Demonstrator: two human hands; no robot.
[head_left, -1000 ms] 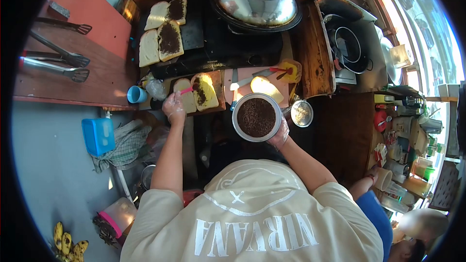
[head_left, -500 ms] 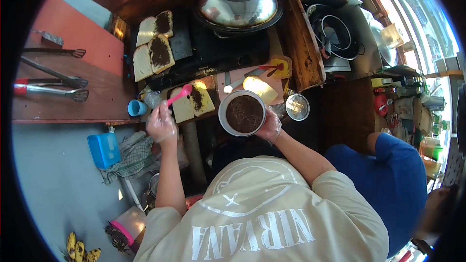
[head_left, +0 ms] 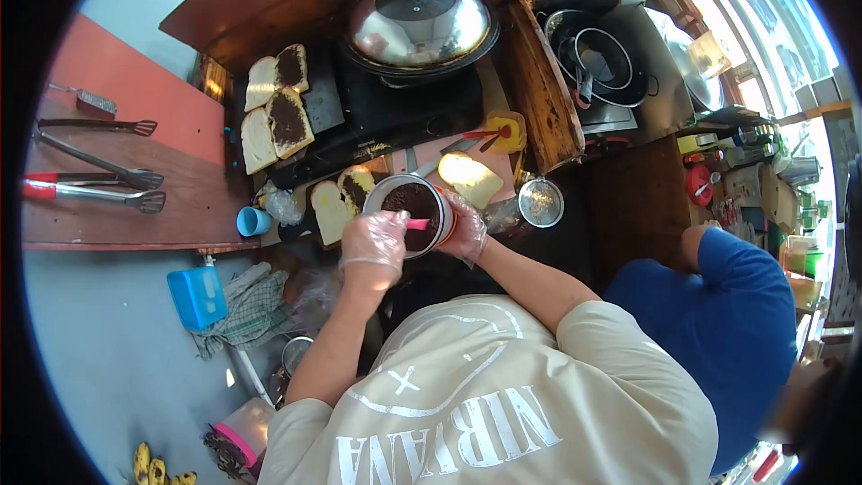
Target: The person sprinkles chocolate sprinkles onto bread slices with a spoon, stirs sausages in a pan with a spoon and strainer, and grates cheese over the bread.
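My left hand [head_left: 373, 242], in a clear plastic glove, is closed around a pink spoon [head_left: 417, 224], whose bowl end is down in a round white tub [head_left: 370, 200]. Dark brown chocolate sprinkles [head_left: 418, 201] lie inside the tub. My right hand [head_left: 467, 232], also gloved, grips the tub from its right side and holds it tilted toward me. Just beyond the tub are a plain bread slice [head_left: 329, 213] and a slice topped with sprinkles [head_left: 356, 181], partly hidden by it. Another slice with a yellowish spread [head_left: 471, 178] lies on a pink board.
Behind stand a griddle [head_left: 316, 108] with several bread slices beside it and a domed lidded pan [head_left: 417, 27]. A strainer [head_left: 541, 203] and a yellow spread container [head_left: 505, 133] are to the right. Tongs [head_left: 99, 190] and a blue cup [head_left: 253, 222] sit left. A person in blue [head_left: 709, 323] is at my right.
My left hand has moved right from over the bread and lowered the pink spoon into the tub. The tub has shifted slightly left and tilted more. The whole view has moved a little.
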